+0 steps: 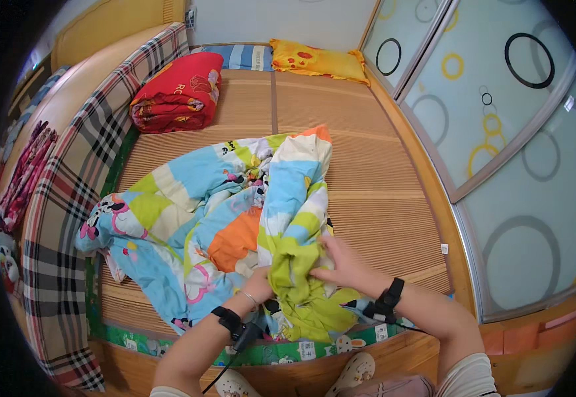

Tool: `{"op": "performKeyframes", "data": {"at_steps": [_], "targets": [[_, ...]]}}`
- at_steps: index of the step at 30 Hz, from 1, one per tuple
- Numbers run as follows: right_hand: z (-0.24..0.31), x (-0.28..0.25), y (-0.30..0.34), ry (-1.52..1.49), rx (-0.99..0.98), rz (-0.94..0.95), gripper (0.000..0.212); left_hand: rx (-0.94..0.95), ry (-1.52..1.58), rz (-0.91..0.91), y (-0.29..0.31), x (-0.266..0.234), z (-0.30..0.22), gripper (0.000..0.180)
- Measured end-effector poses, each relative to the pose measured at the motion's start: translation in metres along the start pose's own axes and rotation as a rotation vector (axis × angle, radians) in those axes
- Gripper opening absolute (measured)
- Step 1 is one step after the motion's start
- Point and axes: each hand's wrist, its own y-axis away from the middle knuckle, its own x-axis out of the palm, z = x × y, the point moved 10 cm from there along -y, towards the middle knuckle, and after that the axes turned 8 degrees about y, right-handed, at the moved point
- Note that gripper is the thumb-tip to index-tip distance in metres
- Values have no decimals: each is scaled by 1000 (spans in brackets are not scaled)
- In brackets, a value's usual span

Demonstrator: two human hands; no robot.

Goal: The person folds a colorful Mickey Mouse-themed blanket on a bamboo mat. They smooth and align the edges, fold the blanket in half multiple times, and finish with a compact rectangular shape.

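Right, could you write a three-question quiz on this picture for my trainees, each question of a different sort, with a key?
1. Which colour of the patchwork cover are the left hand and right hand at? A) orange B) lime green C) cream
2. True or false: the red bundle lies apart from the cover.
3. What lies just to the right of the blue striped pillow?

Key: 1. B. 2. True. 3. The yellow pillow.

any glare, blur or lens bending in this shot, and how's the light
Head view: the straight bed edge bows toward the dark round rim; a small bright patch, perhaps glare, on the sliding doors; soft shadows in the quilt folds; right hand and left hand look slightly soft.
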Motion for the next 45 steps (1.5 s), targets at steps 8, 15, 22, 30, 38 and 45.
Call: {"op": "performKeyframes", "data": {"at_steps": [8,15,22,30,38,45], "targets": [[-7,64,-7,500,-72,461,41,-191,287,-177,-27,19,65,78],[-4,80,42,268,-102,451,31,-346,-71,-573,-10,-17,56,124],[-7,60,97,39,-121,519,38,-390,245,-602,-27,-18,79,88],[-120,-76,106,46,396,-99,45,57,274,-185,-38,-3,-82,48],[-96,-125,56,-1076,585,158,63,762,-269,75,-34,135,-271,45],[-113,-180,83,-298,278,87,49,368,-225,307,-57,208,-254,45]]}}
